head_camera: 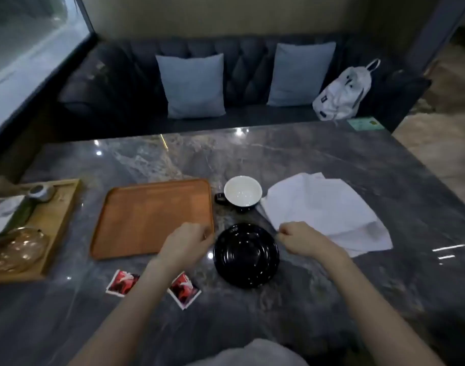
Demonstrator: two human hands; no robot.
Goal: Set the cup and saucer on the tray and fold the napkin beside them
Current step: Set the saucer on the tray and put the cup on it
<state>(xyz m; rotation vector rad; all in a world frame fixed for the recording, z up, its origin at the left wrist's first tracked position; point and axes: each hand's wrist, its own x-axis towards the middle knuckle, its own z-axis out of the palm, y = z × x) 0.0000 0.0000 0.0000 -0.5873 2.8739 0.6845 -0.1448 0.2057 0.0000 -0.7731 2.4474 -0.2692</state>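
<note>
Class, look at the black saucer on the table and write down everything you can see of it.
The saucer is round, glossy black, probably glazed ceramic, with a raised centre ring and light glints on it. It lies flat and empty on the grey marble table, just right of the wooden tray, with the cup beyond it. The left hand and right hand are at its two far edges; whether they touch it is unclear.

Both forearms are extended forward; left hand (185, 241) and right hand (296, 237) are held low, fingers loosely curled.
</note>
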